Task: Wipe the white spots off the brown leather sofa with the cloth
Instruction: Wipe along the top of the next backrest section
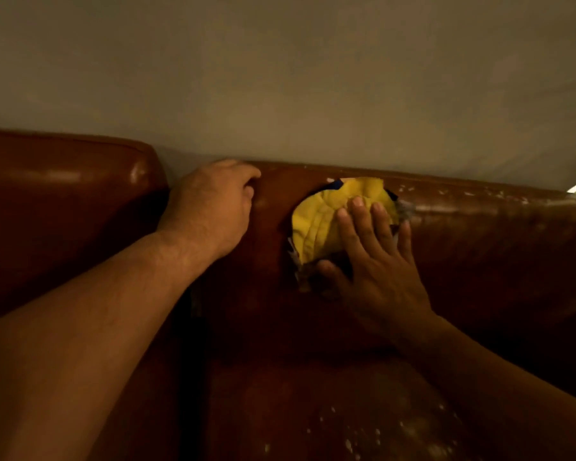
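The brown leather sofa (479,261) stood against a plain pale wall (280,78). The yellow cloth (316,221), bunched and showing a bit of dark blue at its upper edge, lay against the upper part of the sofa's back, just below the top edge. The right hand (376,261) lay flat on the cloth's right half, its grip released: the fingers (359,221) were straight and spread, pressing the cloth against the leather, with the thumb at the cloth's lower edge. The left hand (210,207) was to the left of the cloth and apart from it, its grip clenched on the top edge of the sofa back, fingers curled over the rim. White spots (463,191) ran along the top edge to the right of the cloth, and more specks dotted the seat (379,437) below the right forearm. A second back cushion (64,194) sat at the far left.
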Demonstrator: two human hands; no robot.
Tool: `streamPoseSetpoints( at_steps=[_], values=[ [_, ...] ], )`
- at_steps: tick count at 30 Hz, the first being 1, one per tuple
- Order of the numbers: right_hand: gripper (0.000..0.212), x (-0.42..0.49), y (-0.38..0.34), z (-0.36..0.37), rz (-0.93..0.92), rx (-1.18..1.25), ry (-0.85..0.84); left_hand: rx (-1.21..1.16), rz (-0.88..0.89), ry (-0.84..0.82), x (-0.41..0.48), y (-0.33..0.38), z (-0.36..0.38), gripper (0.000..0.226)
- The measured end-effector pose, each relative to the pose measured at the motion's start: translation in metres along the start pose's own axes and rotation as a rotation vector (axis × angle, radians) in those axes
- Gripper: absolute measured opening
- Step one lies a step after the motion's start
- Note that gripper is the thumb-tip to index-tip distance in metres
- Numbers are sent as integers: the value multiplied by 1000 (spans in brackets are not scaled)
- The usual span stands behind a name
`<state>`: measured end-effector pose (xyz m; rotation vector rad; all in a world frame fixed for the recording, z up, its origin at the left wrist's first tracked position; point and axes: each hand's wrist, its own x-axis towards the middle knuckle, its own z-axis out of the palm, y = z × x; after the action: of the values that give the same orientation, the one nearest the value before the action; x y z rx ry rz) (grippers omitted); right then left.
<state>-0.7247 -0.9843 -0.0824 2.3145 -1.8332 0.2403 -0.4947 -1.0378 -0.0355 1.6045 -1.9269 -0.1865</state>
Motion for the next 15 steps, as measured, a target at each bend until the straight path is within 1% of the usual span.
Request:
streamPoseSetpoints(
  at_steps=[4,6,9,11,13,15],
  values=[
    [66,41,-22,-16,168,203,17,7,-31,-76,4,4,-3,29],
    [55,68,-36,-23,176,225,15,42,-36,-113,7,6,-6,29],
    [48,99,-59,-29,62,178,-42,113,-11,-171,9,10,-11,25],
    [47,112,-71,-33,-24,170,-87,105,-21,-186,8,14,-14,26],
    [41,121,-70,-39,-97,180,-121,91,-34,-192,8,15,-17,28],
    [36,130,-61,-44,-123,250,-163,91,-48,-209,7,15,-19,26]
  ],
)
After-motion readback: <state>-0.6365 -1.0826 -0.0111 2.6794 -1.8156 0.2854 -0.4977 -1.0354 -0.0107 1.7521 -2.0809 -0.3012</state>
